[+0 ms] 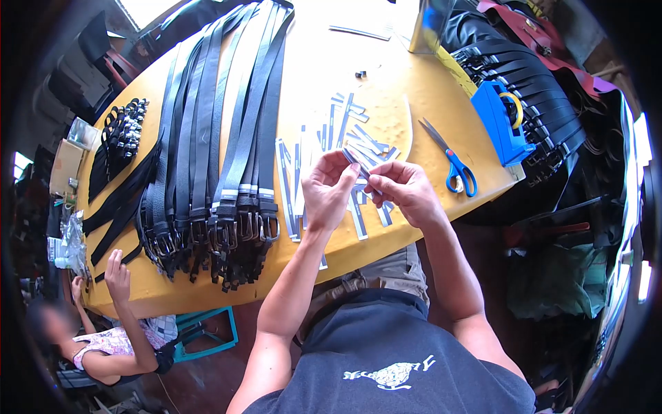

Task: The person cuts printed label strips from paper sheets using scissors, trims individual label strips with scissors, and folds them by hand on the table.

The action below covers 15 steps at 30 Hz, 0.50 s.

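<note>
My left hand (329,188) pinches a narrow dark-and-white strip (353,161) between thumb and fingers. On the same strip, the fingers of my right hand (408,191) are closed near its lower end. Both hands are over the yellow table (331,259), close to its near edge. Under and beyond them lie several loose grey-and-white strips (359,219), scattered and overlapping. Blue-handled scissors (452,162) rest to the right of my right hand, blades pointing away. Left of my left hand, many black belts (207,124) lie side by side with their buckles toward me.
A blue tape dispenser (498,124) holding yellow tape stands at the right edge. More black belts (541,90) hang beyond it. Smaller black straps with buckles (124,134) lie at the far left. Another person (114,345) sits at the lower left beside a teal stool (207,337).
</note>
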{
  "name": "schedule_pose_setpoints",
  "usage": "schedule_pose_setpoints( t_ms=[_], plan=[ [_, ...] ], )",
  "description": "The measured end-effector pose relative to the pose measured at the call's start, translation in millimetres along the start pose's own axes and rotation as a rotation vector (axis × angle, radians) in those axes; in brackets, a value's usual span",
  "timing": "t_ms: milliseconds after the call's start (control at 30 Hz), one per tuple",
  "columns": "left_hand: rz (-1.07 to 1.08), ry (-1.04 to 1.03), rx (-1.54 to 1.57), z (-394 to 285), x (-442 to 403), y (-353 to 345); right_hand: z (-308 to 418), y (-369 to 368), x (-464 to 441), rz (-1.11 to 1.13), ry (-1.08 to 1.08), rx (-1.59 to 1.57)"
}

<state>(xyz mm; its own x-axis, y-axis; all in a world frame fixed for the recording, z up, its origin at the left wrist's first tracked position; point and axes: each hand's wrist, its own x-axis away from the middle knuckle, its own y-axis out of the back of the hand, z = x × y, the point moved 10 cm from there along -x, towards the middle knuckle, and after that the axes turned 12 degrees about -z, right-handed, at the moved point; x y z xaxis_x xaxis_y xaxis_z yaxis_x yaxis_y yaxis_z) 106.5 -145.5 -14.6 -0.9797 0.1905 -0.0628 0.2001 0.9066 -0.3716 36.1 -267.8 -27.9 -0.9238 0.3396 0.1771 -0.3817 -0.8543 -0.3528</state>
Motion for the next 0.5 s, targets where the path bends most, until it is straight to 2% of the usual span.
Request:
schedule_pose_setpoints(
  t_ms=[267,500],
  plan=[
    [0.010,-0.010,0.004,1.3,-0.5,0.7,-0.7,2.0,-0.5,-0.005,0.006,0.013],
    [0.015,0.033,0.077,4.3,-1.0,2.4,-4.0,1.3,1.0,0.034,-0.072,-0.089]
  ],
)
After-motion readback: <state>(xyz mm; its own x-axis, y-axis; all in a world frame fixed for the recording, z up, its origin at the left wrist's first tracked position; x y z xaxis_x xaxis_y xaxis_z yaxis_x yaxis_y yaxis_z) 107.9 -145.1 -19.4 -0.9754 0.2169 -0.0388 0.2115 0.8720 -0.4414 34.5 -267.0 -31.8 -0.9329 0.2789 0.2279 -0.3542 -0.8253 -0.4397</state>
